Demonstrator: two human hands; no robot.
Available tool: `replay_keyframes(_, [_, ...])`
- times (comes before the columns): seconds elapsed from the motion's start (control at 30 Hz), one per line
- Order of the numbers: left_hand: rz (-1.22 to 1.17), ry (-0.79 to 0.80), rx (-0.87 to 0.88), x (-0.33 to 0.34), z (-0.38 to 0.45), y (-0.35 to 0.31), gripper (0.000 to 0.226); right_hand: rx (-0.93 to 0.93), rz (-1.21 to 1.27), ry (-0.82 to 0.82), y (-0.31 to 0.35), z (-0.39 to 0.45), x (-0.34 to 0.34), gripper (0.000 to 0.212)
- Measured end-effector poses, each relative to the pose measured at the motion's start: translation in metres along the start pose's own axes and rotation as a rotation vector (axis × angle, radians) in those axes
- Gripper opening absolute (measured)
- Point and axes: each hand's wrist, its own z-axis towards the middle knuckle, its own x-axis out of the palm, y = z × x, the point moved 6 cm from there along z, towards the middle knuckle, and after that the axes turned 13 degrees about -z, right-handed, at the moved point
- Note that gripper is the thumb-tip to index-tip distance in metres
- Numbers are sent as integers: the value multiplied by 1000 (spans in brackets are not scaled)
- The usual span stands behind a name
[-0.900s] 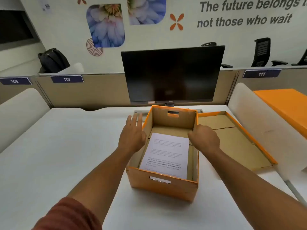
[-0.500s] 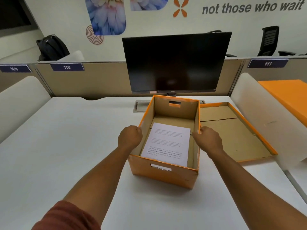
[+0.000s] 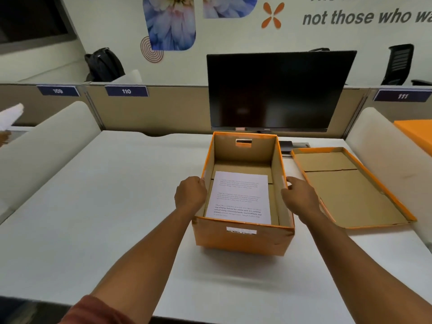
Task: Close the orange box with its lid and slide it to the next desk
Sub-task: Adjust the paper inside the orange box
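Orange box (image 3: 243, 239) sits open on the white desk (image 3: 93, 206), your left hand (image 3: 190, 195) curled over its left wall and your right hand (image 3: 300, 198) gripping the right wall. A printed sheet (image 3: 240, 197) lies inside. Its lid (image 3: 350, 190) rests upturned just to the right. Steady the box, then flip the lid over and seat it squarely on the rim.

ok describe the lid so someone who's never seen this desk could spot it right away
Start at the black monitor at the back of the white desk. In front of it stands the open orange box, held by the left hand and right hand. The lid lies just right of the box: a shallow tray, brown inside up, with a thin orange rim and nothing in it.
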Motion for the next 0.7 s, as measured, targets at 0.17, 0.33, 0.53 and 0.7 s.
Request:
replay_keyframes(0.17, [-20,21,21,-22,-6,17,41,-18,19,25,16,-16,18,44])
replay_keyframes(0.33, [-98,144,44,-16,-14,36,41,0,100,55,14,-35,26,44])
replay_keyframes(0.53, [-183,135,26,-17,-17,37,39,59,417,203,0,-43,22,47])
replay_keyframes(0.7, [-69,65,37,-16,-21,25,43,43,400,162,-12,-38,23,48])
